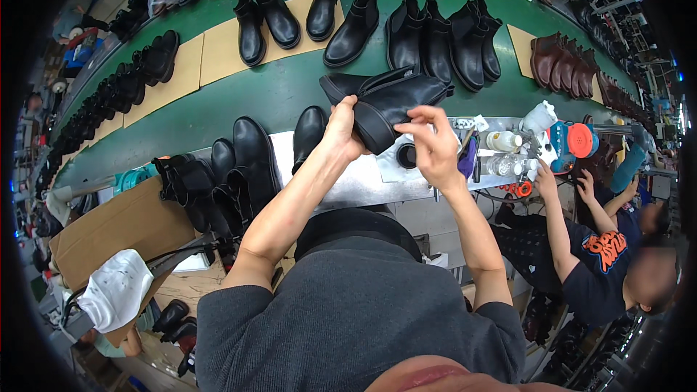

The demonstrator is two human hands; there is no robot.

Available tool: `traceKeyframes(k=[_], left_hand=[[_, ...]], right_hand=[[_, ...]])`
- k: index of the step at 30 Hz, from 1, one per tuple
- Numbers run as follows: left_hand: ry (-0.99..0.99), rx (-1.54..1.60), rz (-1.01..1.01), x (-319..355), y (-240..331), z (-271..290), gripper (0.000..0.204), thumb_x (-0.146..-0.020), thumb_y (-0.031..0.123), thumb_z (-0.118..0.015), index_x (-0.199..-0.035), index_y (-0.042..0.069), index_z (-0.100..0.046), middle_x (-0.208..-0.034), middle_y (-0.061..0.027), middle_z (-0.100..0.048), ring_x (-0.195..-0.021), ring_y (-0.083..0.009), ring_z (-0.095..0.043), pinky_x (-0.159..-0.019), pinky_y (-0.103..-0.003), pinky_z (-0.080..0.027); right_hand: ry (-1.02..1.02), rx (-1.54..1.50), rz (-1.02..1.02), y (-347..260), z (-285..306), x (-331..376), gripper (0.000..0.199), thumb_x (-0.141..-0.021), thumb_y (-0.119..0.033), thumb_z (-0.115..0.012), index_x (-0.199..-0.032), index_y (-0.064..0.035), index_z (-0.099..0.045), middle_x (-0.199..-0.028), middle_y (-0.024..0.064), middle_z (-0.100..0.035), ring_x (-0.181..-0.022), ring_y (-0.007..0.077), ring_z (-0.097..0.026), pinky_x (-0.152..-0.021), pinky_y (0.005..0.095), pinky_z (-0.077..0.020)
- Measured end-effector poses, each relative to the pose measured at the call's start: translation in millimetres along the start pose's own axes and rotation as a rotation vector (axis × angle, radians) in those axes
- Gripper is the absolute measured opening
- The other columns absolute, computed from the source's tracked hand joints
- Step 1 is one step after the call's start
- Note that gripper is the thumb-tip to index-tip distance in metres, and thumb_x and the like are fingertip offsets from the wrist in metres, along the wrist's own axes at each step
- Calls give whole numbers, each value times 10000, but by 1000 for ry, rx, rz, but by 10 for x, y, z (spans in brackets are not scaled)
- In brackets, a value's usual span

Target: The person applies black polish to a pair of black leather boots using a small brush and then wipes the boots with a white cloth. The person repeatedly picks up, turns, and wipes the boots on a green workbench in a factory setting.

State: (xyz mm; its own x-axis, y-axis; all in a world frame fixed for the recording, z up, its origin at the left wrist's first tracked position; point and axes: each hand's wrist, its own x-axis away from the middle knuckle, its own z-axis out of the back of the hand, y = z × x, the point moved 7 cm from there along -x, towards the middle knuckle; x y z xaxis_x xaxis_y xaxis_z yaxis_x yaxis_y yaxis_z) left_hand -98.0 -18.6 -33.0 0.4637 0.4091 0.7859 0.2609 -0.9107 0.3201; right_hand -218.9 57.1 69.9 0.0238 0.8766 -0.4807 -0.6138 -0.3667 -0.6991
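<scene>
My left hand is wrapped round a black leather ankle boot, holding it tilted on its side above the near edge of the green bench. The boot's shaft points to the right. My right hand is beside it, fingers bent and apart, with the fingertips at or very near the leather; whether they touch I cannot tell. Below the boot, a small dark round container rests on a white sheet. Another black boot stands just left of my left wrist.
Across the green bench stand several black boots, with brown boots at the right. Bottles and an orange-and-teal device sit right of my hand. More boots and a cardboard sheet lie left. A co-worker is at right.
</scene>
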Motion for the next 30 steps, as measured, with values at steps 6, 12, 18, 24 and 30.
traceKeyframes(k=[6,12,18,24,30], left_hand=[[-29,48,-19,-174,33,138,461,-931,360,-440,-1310,190,-238,-1300,-142,-425,-1126,-329,-527,-849,-626,-408],[10,-13,-29,-62,32,32,493,-965,417,-287,-1272,65,-445,-1239,-138,-552,-1132,-260,-541,-963,-521,-356],[-40,7,-17,-105,23,47,486,-976,397,-252,-1260,55,-449,-1205,-143,-566,-1109,-246,-554,-946,-463,-410],[-62,71,10,-66,-20,-21,493,-978,398,-250,-1253,44,-456,-1180,-141,-579,-1106,-249,-556,-950,-474,-413],[-123,83,-50,-157,13,12,457,-974,327,-337,-1358,128,-191,-1252,-177,-477,-1097,-313,-569,-883,-523,-486]], right_hand=[[74,-556,-424,235,15,55,196,-893,4,-470,-1056,32,-574,-1151,80,-484,-1028,148,-512,-854,262,-421],[-5,39,-91,-101,11,-42,376,-829,78,-489,-1163,-53,-602,-1117,125,-505,-975,219,-527,-819,293,-442],[-40,601,271,-283,-101,-1,562,-646,116,-554,-1153,-115,-633,-1099,122,-538,-902,260,-532,-776,353,-449],[-48,625,360,-204,1,-9,615,-644,110,-566,-1168,-205,-632,-1208,108,-531,-984,249,-497,-790,354,-440],[-50,574,399,-197,20,14,656,-634,135,-555,-1167,-240,-632,-1289,82,-503,-1017,251,-485,-800,339,-440]])
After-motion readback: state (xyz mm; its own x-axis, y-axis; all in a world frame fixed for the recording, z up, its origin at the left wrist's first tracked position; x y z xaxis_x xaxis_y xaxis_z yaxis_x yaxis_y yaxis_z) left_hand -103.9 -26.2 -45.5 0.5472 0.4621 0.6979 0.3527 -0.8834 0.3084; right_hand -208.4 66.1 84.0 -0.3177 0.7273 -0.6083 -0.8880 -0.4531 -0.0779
